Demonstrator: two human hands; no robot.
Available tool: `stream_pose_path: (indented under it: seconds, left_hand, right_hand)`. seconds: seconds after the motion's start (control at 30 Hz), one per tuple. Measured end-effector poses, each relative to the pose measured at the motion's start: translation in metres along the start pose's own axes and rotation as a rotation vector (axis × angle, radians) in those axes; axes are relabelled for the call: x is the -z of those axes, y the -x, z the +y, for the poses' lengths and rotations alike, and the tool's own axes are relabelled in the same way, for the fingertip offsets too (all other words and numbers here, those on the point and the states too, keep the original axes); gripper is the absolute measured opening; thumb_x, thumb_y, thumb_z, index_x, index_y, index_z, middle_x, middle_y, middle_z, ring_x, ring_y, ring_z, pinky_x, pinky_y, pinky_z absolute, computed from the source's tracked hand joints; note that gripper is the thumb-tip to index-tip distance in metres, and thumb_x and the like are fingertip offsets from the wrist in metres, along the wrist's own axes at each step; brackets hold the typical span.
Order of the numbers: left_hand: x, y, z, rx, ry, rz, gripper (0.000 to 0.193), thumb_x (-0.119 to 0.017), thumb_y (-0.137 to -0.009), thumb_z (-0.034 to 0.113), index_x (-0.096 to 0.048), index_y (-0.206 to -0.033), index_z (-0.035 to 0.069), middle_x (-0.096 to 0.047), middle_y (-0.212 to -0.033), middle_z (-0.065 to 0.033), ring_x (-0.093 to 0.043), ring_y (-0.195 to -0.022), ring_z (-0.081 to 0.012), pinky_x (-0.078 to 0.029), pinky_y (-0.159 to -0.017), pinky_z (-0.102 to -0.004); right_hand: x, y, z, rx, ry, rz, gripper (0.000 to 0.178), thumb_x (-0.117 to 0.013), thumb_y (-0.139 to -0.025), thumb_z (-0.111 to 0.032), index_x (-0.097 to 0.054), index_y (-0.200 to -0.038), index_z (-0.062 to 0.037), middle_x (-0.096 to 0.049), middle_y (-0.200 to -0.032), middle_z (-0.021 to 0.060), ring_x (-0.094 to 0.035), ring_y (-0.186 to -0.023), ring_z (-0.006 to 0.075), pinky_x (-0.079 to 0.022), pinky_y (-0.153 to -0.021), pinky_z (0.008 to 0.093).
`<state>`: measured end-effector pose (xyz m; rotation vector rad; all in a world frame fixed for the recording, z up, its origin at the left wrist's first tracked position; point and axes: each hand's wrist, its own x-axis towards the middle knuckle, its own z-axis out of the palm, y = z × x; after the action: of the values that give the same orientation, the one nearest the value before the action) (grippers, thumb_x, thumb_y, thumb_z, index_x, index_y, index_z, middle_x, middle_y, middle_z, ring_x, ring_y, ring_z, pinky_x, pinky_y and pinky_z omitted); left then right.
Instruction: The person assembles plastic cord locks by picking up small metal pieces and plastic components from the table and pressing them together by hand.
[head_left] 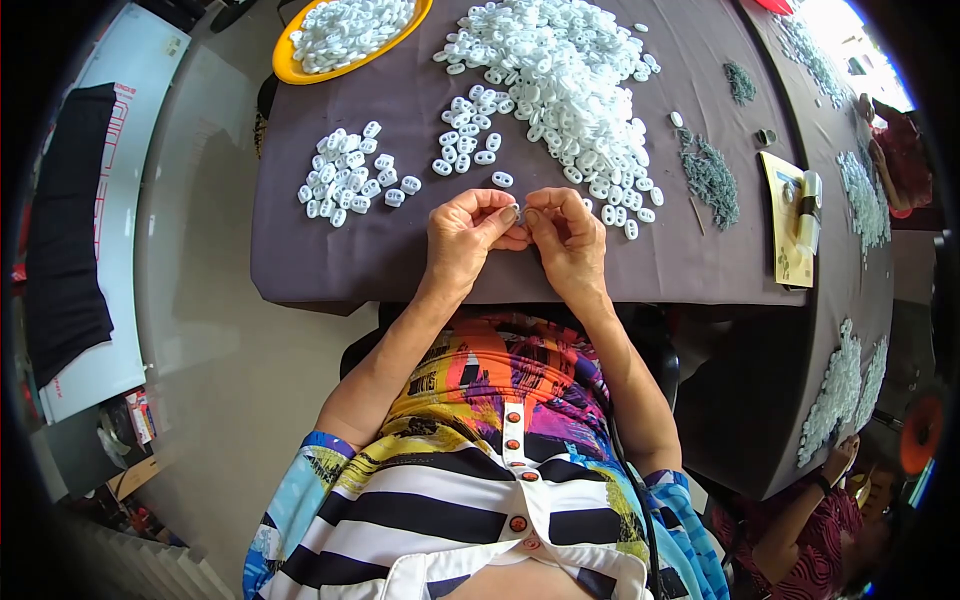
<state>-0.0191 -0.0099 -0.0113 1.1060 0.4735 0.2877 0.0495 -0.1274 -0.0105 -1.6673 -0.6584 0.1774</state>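
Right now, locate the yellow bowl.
Head view, upper left: the yellow bowl sits at the table's edge, left of the large heap of white pieces.

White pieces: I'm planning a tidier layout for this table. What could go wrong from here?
The small pale piece at the fingertips of the left hand and right hand could slip and, so near the table's front edge, might reach the floor.
A sweeping forearm could mix the small heap with the large heap.
The heaped yellow tray at the left edge might spill if bumped.
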Motion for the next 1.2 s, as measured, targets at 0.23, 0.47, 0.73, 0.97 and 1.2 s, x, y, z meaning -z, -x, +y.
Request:
stream_pose_path:
  seconds: [0.23, 0.47, 0.73, 0.97, 1.2]
  left_hand:
    - [0.000, 0.000, 0.000, -0.009, -0.008, -0.003, 0.010, -0.061, -0.083, 0.004, -0.060, -0.091, -0.002, -0.063, -0.076, -0.0066, -0.063, -0.064, -0.0129, -0.056, -0.059, -0.0261]
    - [-0.001, -0.001, 0.001, -0.008, -0.015, -0.001, 0.010, -0.061, -0.083, 0.004, -0.060, -0.091, -0.002, -0.063, -0.077, -0.0065, -0.062, -0.063, -0.0124, -0.056, -0.057, -0.0257]
    - [0.000, -0.001, 0.002, 0.014, -0.052, -0.013, 0.010, -0.061, -0.083, 0.005, -0.061, -0.091, -0.002, -0.062, -0.075, -0.0058, -0.061, -0.061, -0.0111, -0.055, -0.054, -0.0244]
    - [-0.002, 0.002, 0.000, -0.022, -0.126, 0.003, 0.008, -0.060, -0.084, 0.004, -0.061, -0.089, -0.002, -0.062, -0.074, -0.0038, -0.060, -0.059, -0.0086, -0.053, -0.052, -0.0217]
    - [-0.001, 0.003, -0.001, -0.076, -0.216, -0.023, 0.007, -0.058, -0.085, 0.001, -0.060, -0.090, -0.002, -0.061, -0.074, -0.0027, -0.059, -0.059, -0.0077, -0.052, -0.051, -0.0204]
  right_hand:
    - [0.001, 0.000, -0.003, -0.020, -0.007, -0.025, 0.011, -0.058, -0.080, 0.004, -0.056, -0.090, -0.0019, -0.059, -0.071, 0.0047, -0.056, -0.061, 0.0102, -0.046, -0.056, 0.0235]
    - [-0.001, 0.000, 0.001, 0.004, -0.019, -0.006, 0.012, -0.059, -0.079, 0.004, -0.056, -0.088, -0.0022, -0.060, -0.072, 0.0057, -0.058, -0.062, 0.0114, -0.046, -0.057, 0.0240]
    - [-0.001, 0.002, 0.001, -0.026, -0.031, -0.031, 0.009, -0.058, -0.082, 0.003, -0.057, -0.089, -0.0026, -0.060, -0.075, -0.0008, -0.053, -0.064, 0.0040, -0.044, -0.058, 0.0198]
    - [0.001, -0.001, -0.006, 0.077, 0.091, -0.075, 0.013, -0.056, -0.079, 0.006, -0.056, -0.088, -0.0028, -0.059, -0.071, 0.0053, -0.057, -0.061, 0.0118, -0.045, -0.055, 0.0234]
    - [0.001, -0.004, -0.008, 0.131, 0.115, -0.139, 0.013, -0.053, -0.080, 0.006, -0.055, -0.089, -0.0024, -0.060, -0.076, 0.0096, -0.061, -0.064, 0.0210, -0.048, -0.057, 0.0285]
